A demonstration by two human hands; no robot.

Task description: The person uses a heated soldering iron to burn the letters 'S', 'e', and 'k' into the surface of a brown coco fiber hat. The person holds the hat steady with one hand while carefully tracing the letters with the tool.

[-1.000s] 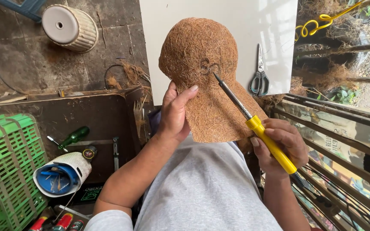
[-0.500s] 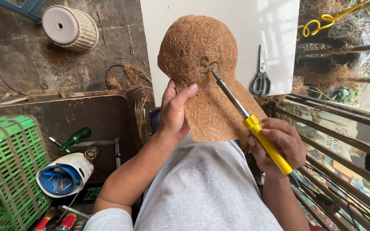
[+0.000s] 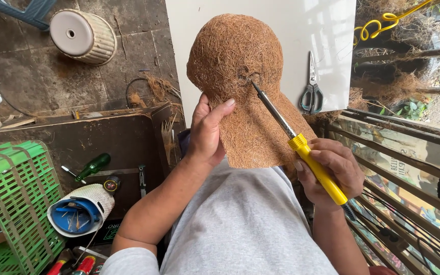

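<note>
- The coir form (image 3: 250,97), brown, fibrous, head-shaped, stands upright above my lap against a white board (image 3: 322,30).
- My left hand (image 3: 207,135) clasps its edge; fingers behind are hidden.
- My right hand (image 3: 332,170) grips a yellow-handled iron (image 3: 296,145), tip touching the fibre.

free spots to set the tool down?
Bare white board above the scissors, and right of the coir form. Dark tabletop above the green screwdriver. Crowded: lower left around the green crate and white cup.
</note>
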